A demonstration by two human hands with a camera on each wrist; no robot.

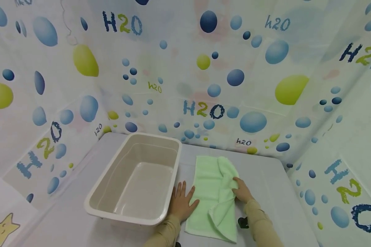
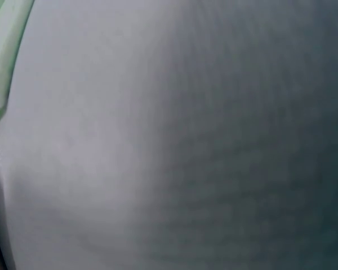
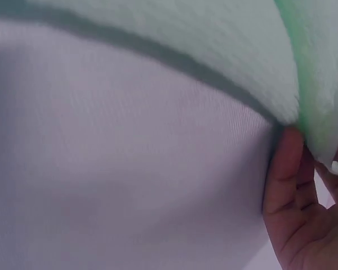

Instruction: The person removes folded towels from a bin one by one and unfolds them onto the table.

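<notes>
A light green towel (image 1: 205, 192) lies lengthwise on the white-covered table, its right side folded over in loose creases. My left hand (image 1: 182, 204) rests with fingers spread between the towel and a beige plastic basin (image 1: 123, 217), its thumb by the towel's left edge. At the towel's right edge, my right hand (image 1: 242, 190) pinches the cloth. The right wrist view shows the thumb and fingers of that hand (image 3: 304, 219) at a slightly raised fold of towel (image 3: 214, 50). Only a strip of towel (image 2: 3, 56) appears in the left wrist view; the left fingers are out of sight there.
The deep basin stands left of the towel, near my left forearm. Behind the table (image 1: 266, 178) and along both sides hang sheets (image 1: 173, 68) printed with bubbles and "H2O". A small black object (image 1: 243, 222) sits by my right wrist.
</notes>
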